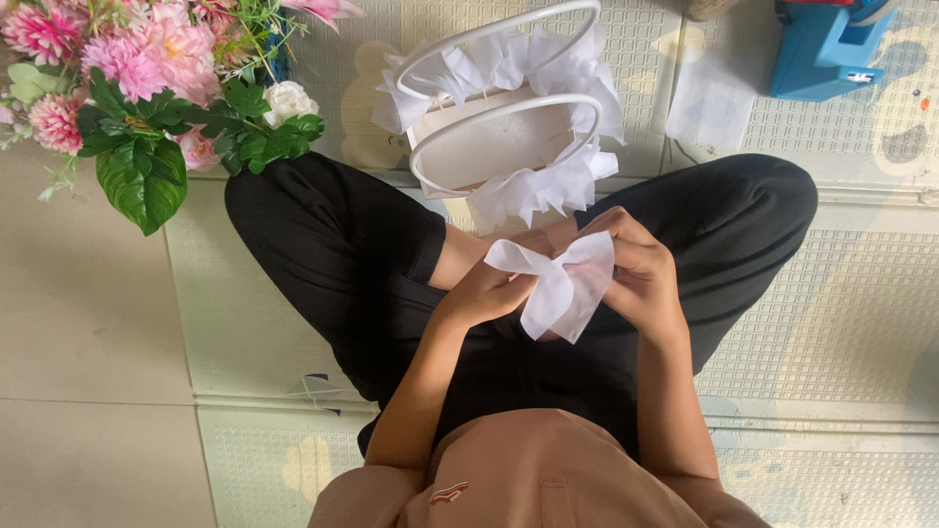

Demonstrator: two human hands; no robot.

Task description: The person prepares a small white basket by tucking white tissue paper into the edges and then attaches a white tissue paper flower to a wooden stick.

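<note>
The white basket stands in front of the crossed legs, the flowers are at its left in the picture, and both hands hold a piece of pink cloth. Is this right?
Not quite: the cloth is white, not pink, as the head view shows. The left hand and right hand both hold it. The white basket does stand before the crossed legs, with the flowers at its left.

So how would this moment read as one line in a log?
left hand: pinching white fabric piece | right hand: gripping same piece | white basket: ahead on mat, fabric-trimmed | pink flowers: left
</note>
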